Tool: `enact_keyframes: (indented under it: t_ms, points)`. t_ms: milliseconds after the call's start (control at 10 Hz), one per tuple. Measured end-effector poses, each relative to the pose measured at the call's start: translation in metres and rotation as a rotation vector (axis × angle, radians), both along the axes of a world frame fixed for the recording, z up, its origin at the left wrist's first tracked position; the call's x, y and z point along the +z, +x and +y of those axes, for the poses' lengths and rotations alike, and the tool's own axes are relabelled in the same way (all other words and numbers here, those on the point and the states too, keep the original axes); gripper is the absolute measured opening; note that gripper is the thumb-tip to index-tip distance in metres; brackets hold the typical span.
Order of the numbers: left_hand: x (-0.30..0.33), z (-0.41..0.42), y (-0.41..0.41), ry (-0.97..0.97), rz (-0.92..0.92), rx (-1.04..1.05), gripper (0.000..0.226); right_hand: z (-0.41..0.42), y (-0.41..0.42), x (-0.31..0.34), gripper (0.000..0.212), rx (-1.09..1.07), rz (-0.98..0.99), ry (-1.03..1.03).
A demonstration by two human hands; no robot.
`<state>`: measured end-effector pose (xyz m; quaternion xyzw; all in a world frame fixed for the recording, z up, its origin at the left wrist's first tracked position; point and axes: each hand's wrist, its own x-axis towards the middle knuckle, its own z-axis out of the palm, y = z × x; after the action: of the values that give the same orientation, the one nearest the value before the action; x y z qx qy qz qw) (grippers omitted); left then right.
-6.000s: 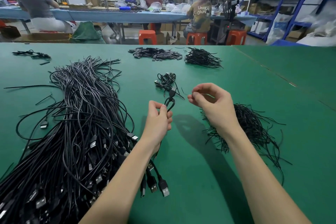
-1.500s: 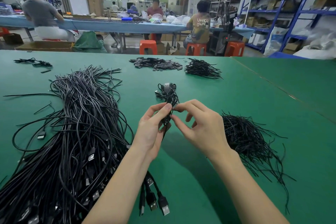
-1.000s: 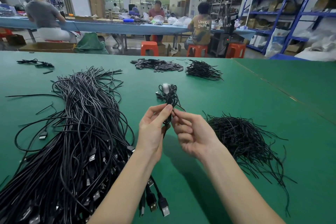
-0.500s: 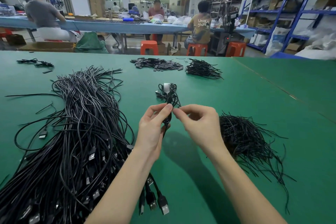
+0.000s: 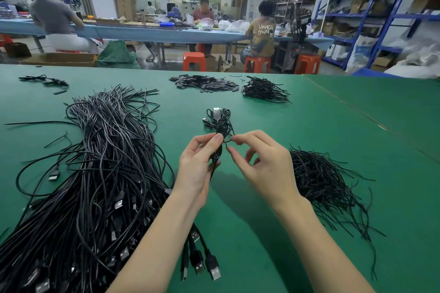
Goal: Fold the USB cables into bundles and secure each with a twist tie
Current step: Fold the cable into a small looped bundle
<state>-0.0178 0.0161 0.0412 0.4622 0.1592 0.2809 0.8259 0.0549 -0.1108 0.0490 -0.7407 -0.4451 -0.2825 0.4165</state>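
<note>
Green matting covers the table (image 5: 309, 126) where we work. Our left hand (image 5: 197, 169) grips a folded cable bundle (image 5: 220, 135) upright between thumb and fingers. Our right hand (image 5: 264, 164) pinches the twist tie (image 5: 228, 141) at the bundle's waist, just beside the left fingertips. Loose cables (image 5: 95, 173) lie left, spare ties (image 5: 321, 181) right.

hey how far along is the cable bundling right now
Early. Done: only a small heap of bundles lies on the green table. In hand: the left hand grips a folded cable while the right hand pinches a twist tie at its middle. Left: the big pile of loose USB cables, with plenty of ties to the right.
</note>
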Motion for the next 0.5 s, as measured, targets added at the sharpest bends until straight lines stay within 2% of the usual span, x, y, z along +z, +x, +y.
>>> enact_keyframes:
  t_ms: [100, 300, 400, 500]
  points:
    - [0.001, 0.000, -0.001, 0.005, -0.015, -0.003, 0.019, 0.001, -0.003, -0.001, 0.020, -0.001, -0.002, -0.023]
    - [0.002, -0.002, -0.003, 0.054, -0.018, 0.003, 0.022, 0.007, -0.009, -0.003, 0.006, 0.000, -0.007, 0.026]
    - [0.001, -0.004, -0.002, 0.124, -0.027, 0.029, 0.012, 0.011, -0.010, 0.001, 0.015, 0.155, 0.506, 0.129]
    - [0.005, -0.007, -0.001, 0.176, -0.087, 0.039, 0.017, 0.008, -0.005, 0.016, 0.005, 0.737, 1.842, 0.482]
